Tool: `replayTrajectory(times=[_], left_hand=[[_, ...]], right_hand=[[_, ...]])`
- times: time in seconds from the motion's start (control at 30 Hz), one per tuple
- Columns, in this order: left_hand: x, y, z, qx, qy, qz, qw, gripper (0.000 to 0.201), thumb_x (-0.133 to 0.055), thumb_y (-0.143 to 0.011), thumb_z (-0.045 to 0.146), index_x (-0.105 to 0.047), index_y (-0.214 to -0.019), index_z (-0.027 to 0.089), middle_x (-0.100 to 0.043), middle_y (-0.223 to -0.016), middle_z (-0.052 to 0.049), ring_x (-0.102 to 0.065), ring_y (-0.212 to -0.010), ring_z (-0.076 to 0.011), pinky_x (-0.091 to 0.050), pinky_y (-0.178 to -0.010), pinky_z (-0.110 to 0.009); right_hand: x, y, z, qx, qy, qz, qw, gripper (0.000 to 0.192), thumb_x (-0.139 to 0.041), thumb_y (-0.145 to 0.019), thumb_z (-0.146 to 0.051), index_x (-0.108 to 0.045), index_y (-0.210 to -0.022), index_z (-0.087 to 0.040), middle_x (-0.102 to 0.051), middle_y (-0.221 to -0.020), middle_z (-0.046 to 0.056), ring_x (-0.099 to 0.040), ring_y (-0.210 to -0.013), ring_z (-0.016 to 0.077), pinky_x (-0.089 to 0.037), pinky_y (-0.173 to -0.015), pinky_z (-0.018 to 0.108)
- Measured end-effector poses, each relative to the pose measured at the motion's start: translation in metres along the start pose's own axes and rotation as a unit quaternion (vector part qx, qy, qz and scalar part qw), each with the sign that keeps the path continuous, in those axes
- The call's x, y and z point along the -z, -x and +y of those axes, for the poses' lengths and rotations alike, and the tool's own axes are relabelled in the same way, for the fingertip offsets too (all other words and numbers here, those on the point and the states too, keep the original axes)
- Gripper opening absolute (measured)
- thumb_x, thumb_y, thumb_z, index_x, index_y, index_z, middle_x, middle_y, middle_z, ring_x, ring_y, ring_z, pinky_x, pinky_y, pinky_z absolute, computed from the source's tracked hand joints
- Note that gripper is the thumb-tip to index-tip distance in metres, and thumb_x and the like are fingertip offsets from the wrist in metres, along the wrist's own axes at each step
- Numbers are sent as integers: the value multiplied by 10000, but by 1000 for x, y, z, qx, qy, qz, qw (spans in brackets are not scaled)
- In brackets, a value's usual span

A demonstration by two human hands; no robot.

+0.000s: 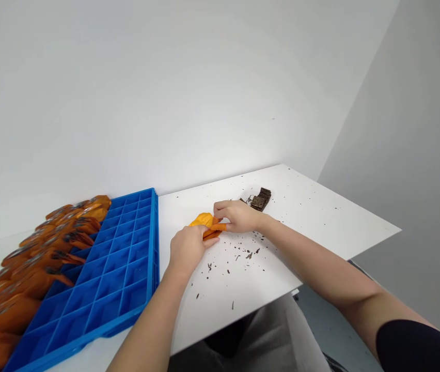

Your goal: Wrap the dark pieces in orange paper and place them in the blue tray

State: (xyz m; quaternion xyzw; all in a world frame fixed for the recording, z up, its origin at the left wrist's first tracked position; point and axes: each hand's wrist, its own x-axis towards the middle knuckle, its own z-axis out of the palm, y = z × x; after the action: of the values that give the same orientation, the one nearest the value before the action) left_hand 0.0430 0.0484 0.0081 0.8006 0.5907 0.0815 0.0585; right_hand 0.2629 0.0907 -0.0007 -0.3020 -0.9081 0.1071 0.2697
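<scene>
My left hand (189, 249) rests on the white table with its fingers closed on the near left side of a crumpled orange wrapper (202, 220). From the right, my right hand (237, 216) pinches a folded edge of the same wrapper. Its upper part is puffed and yellow-orange, while the part between my fingers is a darker, folded orange. Whatever may lie inside it is hidden. Just beyond my right hand is a stack of thin, dark brown flat pieces (261, 199), partly toppled.
Dark crumbs (249, 255) are scattered over the white tabletop (301, 206). To the left stands a blue divided tray (104, 268) with many square compartments. Several orange bundles with dark ends (45, 253) are piled over its left side. A wall rises behind the table.
</scene>
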Motion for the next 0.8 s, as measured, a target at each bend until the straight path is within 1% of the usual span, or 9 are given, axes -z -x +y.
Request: replayTrajectory(times=[0.07, 0.23, 0.33, 0.4, 0.47, 0.53, 0.63, 0.7, 0.8], left_hand=[[1, 1, 1, 2, -4, 7, 1000, 410, -689, -884, 650, -757, -910, 247, -728, -739, -40, -702, -727, -266, -307, -535, -303], [1, 2, 2, 21, 59, 50, 997, 497, -662, -893, 689, -701, -1135, 257, -768, -889, -56, -717, -829, -294, -378, -582, -312], [-2, 0, 1, 43, 112, 125, 985, 469, -651, -935, 607, -654, -1207, 224, -763, -1061, -98, -714, -978, -313, -465, -670, -337], [-4, -1, 1, 60, 168, 189, 966, 445, -647, -955, 532, -626, -1243, 194, -743, -1152, -124, -709, -1013, -300, -511, -737, -351], [-5, -2, 4, 62, 280, 230, 930, 434, -662, -952, 506, -623, -1248, 192, -733, -1202, -122, -725, -905, -246, -543, -732, -340], [-4, -2, 8, 41, 428, 243, 870, 441, -704, -927, 518, -641, -1222, 197, -735, -1227, -113, -722, -786, -191, -570, -697, -317], [-1, 0, 13, -2, 569, 269, 777, 404, -773, -888, 502, -702, -1120, 179, -763, -1123, -94, -734, -823, -186, -596, -717, -289], [2, 1, 15, -18, 596, 298, 746, 362, -806, -869, 472, -739, -1057, 170, -768, -1025, -74, -731, -870, -192, -596, -742, -276], [4, 3, 16, -31, 614, 313, 724, 321, -827, -858, 450, -767, -1008, 173, -745, -936, -46, -696, -834, -171, -578, -716, -254]], right_hand=[[-2, -1, 0, -1, 13, 4, 1000, 167, -634, -1001, -288, -748, -910, -205, -681, -981, 37, -622, -829, 158, -414, -653, 281], [0, -2, 0, 0, 47, 50, 998, 178, -593, -1032, -300, -717, -950, -203, -664, -1017, 63, -604, -878, 182, -423, -655, 293], [6, -3, 0, -4, 43, 105, 993, 212, -564, -1057, -335, -700, -955, -209, -650, -1004, 74, -596, -904, 201, -458, -705, 318], [9, -4, -1, -6, 23, 157, 987, 243, -558, -1067, -379, -678, -936, -213, -643, -989, 77, -593, -907, 207, -484, -754, 342], [11, -6, -2, -11, -16, 209, 978, 269, -559, -1068, -421, -650, -918, -217, -632, -972, 78, -590, -902, 209, -501, -765, 354], [12, -7, -4, -23, -62, 250, 966, 297, -554, -1068, -460, -632, -908, -222, -616, -950, 77, -584, -891, 209, -504, -710, 341], [15, -9, -9, -27, -121, 264, 957, 326, -563, -1059, -492, -633, -892, -221, -596, -926, 71, -578, -868, 201, -490, -632, 314], [16, -8, -11, -14, -153, 238, 959, 321, -592, -1046, -492, -652, -891, -217, -592, -924, 64, -580, -855, 192, -487, -618, 303], [16, -8, -11, 8, -175, 177, 969, 306, -641, -1020, -493, -686, -898, -216, -596, -921, 55, -583, -854, 185, -493, -641, 301]])
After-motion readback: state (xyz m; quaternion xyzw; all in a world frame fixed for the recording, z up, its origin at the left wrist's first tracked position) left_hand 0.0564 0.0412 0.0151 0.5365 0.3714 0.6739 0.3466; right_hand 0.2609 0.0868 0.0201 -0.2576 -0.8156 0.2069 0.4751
